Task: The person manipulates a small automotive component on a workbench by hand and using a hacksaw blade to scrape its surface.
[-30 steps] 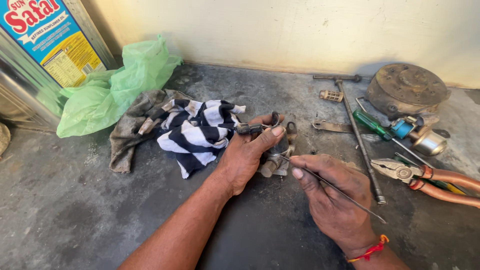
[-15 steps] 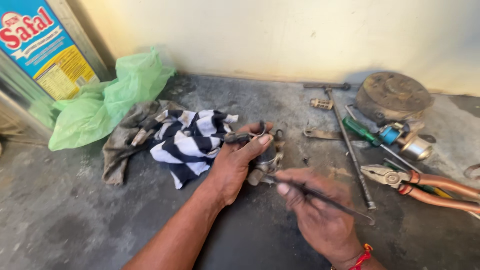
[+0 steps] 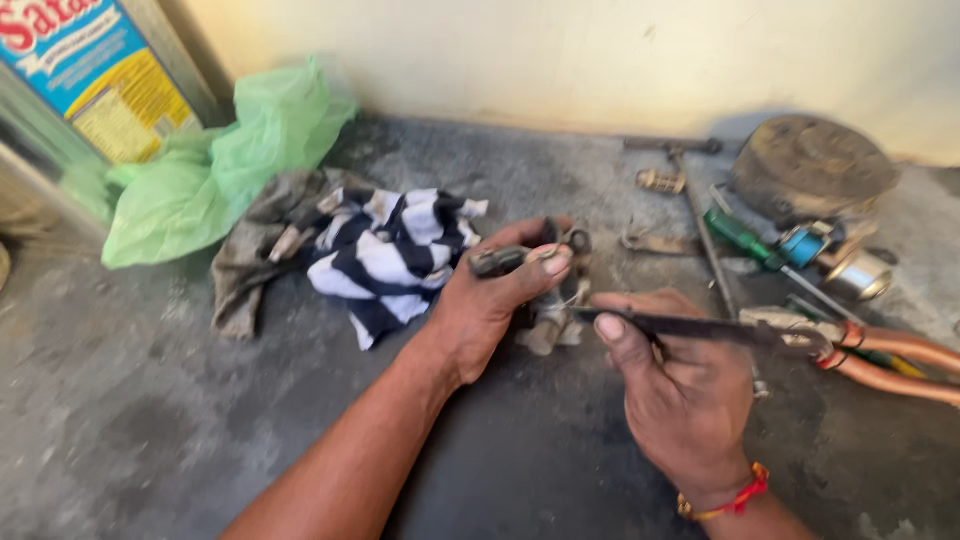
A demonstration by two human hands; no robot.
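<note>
My left hand [image 3: 495,300] grips a small dirty metal part [image 3: 548,318] with a dark lever under the thumb, held just above the grey concrete floor [image 3: 150,430]. My right hand [image 3: 680,390] pinches a thin dark metal tool [image 3: 690,327], its tip pointing left at the part. A red thread band circles my right wrist. Much of the part is hidden by my left fingers.
A black-and-white striped cloth [image 3: 385,255] and a grey rag [image 3: 250,250] lie left of my hands, beside a green plastic bag [image 3: 215,165] and a printed tin [image 3: 90,80]. At right: orange-handled pliers [image 3: 880,360], a green screwdriver [image 3: 745,235], a long rod [image 3: 705,225], a round rusty disc [image 3: 810,165].
The view has shifted and drawn closer to my hands. My right hand has turned the thin tool more level, its tip near the part. My left hand keeps its grip.
</note>
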